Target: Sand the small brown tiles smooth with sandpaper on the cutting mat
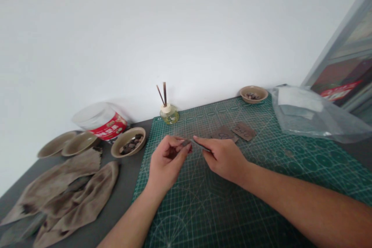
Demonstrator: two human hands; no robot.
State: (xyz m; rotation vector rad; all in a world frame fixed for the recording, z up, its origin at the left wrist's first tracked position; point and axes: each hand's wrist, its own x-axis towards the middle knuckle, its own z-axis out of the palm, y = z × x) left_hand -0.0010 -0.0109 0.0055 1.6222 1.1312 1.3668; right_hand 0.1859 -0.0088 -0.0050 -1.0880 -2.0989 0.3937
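Observation:
My left hand (165, 161) pinches a small grey stone (185, 143) between thumb and fingers, above the cutting mat. Just to its right, my right hand (228, 159) grips a thin dark piece of sandpaper (202, 147), seen nearly edge-on. Its tip is close to the stone; whether the two touch I cannot tell. Behind my right hand, brown sandpaper pieces with handwritten marks lie on the mat: one piece (244, 130) in plain sight, another piece (222, 133) partly hidden.
Under my hands spreads a green cutting mat (186, 209). Left of it are a bowl of stones (116, 149), stained cloths (87, 205), a plastic tub (109, 127) and tan bowls (55, 145). A reed diffuser (169, 115), another stone bowl (254, 100) and a plastic bag (314, 124) stand farther back.

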